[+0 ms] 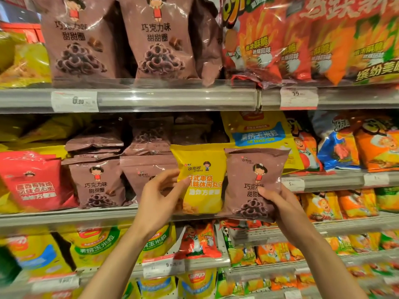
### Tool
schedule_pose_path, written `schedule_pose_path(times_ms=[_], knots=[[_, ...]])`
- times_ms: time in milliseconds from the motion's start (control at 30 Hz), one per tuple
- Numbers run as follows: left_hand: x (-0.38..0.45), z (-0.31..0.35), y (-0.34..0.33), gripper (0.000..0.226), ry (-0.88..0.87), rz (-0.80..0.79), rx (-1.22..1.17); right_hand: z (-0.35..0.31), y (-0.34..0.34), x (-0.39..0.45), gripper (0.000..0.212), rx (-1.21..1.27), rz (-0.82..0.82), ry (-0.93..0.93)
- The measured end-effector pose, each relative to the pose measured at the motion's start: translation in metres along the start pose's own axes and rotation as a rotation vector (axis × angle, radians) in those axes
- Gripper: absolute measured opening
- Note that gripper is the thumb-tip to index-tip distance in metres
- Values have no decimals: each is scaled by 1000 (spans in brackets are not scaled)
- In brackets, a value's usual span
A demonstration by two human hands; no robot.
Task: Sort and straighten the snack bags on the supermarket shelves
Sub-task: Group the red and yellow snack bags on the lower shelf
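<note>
Yellow snack bag, upright, pinched by the left hand beside the brown chocolate-ring bag gripped by the right hand; matching brown bags stood leftward on the middle shelf.

- A grey metal upper shelf rail crosses the view from 9 to 3 o'clock, faced with a clear plastic strip.
- A white price label sits on it at 10 o'clock; another price tag at 2 o'clock.
- A middle shelf edge and a lower shelf edge run beneath, toward 6 o'clock.
- Bright overhead light glares off the plastic.
</note>
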State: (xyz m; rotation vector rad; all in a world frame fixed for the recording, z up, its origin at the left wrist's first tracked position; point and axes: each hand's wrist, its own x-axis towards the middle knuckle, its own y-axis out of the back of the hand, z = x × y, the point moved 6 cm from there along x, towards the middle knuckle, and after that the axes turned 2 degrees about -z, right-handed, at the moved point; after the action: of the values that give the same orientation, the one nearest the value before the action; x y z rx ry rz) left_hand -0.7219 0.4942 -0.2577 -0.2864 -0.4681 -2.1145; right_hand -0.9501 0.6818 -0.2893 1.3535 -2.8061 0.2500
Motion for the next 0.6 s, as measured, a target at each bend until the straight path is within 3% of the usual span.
schedule_pose_path(times_ms=[100,400,600], knots=[[-13,5,5,30,-19,30,-13,-4,1,-3,42,-11,-23,6],[-44,2,59,21,-10,161,-38,5,-21,9,47,-47,-18,-29],[-34,-10,86,22,-2,276,-13,5,-54,26,34,-104,-37,27]])
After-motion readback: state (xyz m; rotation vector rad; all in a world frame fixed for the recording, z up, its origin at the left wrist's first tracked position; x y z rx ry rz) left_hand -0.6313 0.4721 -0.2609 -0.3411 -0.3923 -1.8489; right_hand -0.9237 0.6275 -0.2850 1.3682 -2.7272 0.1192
